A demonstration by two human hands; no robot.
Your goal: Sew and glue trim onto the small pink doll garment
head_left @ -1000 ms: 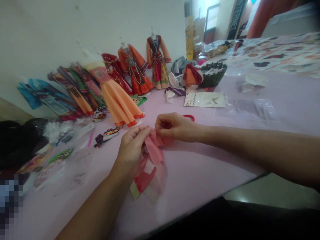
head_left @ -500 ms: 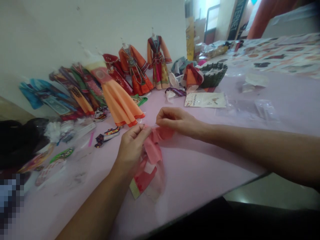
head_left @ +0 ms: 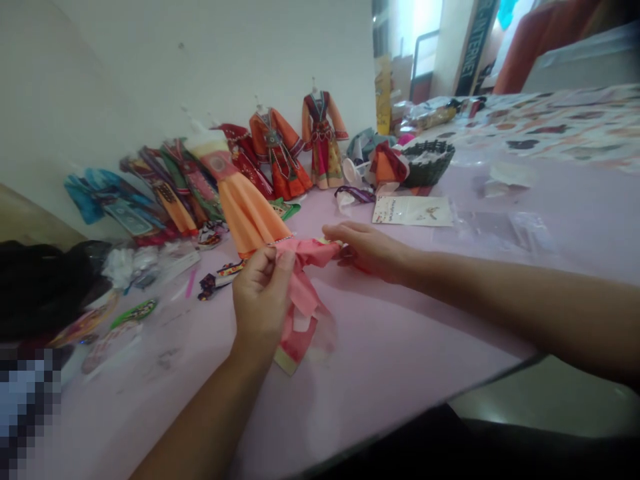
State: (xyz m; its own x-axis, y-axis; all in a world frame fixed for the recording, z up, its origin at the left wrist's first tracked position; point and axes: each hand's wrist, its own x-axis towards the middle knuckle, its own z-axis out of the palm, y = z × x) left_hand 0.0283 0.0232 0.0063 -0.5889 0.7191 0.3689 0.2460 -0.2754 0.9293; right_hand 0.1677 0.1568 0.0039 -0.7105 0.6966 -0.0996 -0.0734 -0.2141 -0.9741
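Observation:
A small pink doll garment with pale-edged sleeves and a sheer part hangs between my two hands above the table. My left hand pinches its upper edge between thumb and fingers. The other end, a sleeve with a pale border, is in the fingers of my right hand, partly hidden behind them. One sleeve hangs down below my left hand. Just behind stands a doll form in an orange skirt with a pink bodice, its hem close to my left fingers.
Several dressed doll forms, among them a red-orange robe and a blue one, line the wall. A dark green basket and a white card lie behind my right hand. Trims and plastic bags are at the left.
My right fingers have opened out from a tight pinch and lie at the sleeve's end. The garment is spread wider and lifted slightly. The view has tilted up a little.

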